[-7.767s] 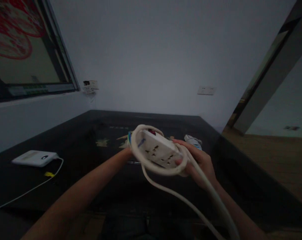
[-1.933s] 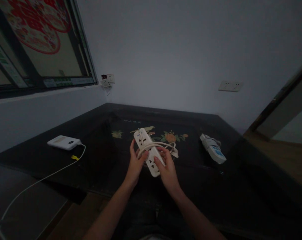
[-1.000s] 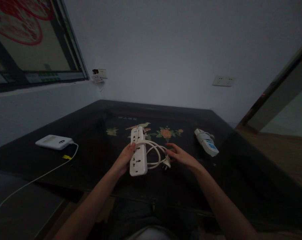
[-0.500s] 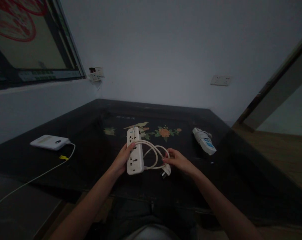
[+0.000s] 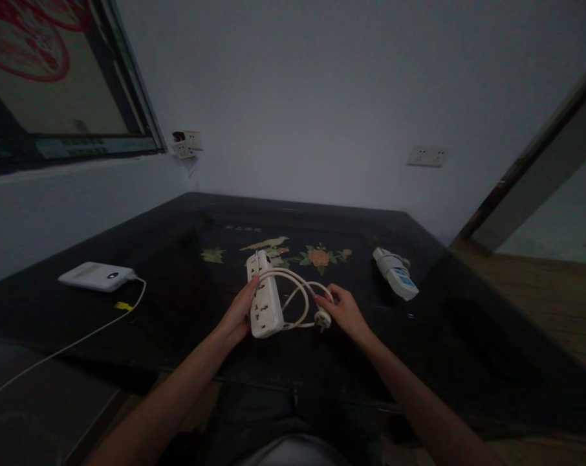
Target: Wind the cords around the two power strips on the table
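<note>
A white power strip (image 5: pixel 267 307) with several sockets is tilted in my left hand (image 5: pixel 239 307), whose fingers wrap its left side; the thumb lies on its face, by the cord. The strip's white cord (image 5: pixel 306 299) loops out to the right of it. My right hand (image 5: pixel 344 310) pinches the cord close to the plug (image 5: pixel 323 318), which hangs below the fingertips with its pins toward me. Part of the left fingers is hidden behind the strip.
On the dark table (image 5: pixel 293 362) a second white power strip (image 5: pixel 396 274), wrapped in its cord, lies at the right. A white power bank (image 5: pixel 97 276) with a cable (image 5: pixel 65 349) lies at the left. Wall sockets (image 5: pixel 427 156) are behind.
The power strip has tilted a little, its lower end swinging right. My right hand has turned the plug, so that its pins now face me more.
</note>
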A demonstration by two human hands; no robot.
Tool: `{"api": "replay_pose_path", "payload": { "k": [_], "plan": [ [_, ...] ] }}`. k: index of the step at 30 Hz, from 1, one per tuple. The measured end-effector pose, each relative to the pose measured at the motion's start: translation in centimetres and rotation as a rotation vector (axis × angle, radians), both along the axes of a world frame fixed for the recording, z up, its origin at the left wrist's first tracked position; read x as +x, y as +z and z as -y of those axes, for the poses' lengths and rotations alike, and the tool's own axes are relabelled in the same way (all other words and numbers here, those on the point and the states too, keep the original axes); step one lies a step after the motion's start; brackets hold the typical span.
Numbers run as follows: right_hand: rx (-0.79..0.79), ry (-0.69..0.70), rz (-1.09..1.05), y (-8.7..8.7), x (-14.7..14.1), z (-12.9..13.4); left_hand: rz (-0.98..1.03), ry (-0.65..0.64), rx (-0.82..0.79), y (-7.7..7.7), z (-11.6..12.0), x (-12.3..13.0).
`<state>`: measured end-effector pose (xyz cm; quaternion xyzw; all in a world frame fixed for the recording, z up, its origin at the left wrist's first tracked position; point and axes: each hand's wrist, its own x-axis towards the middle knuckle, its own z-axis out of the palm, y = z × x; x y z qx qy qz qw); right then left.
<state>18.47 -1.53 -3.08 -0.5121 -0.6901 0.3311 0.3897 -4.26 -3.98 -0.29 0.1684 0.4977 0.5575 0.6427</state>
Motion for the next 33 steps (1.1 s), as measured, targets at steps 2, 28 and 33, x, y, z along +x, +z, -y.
{"api": "replay_pose_path", "payload": {
  "k": [2,28,33],
  "plan": [
    [0.045,-0.037,0.033,0.1,-0.4,0.1,-0.016,-0.013,0.014,-0.1,0.1,0.1],
    [-0.159,0.038,-0.355,0.8,-0.5,0.7,-0.137,-0.195,0.186,-1.1,0.9,-0.1],
    [-0.029,0.13,-0.311,1.8,0.9,0.4,-0.138,-0.195,0.153,-0.9,1.0,-0.1]
  ]
}}
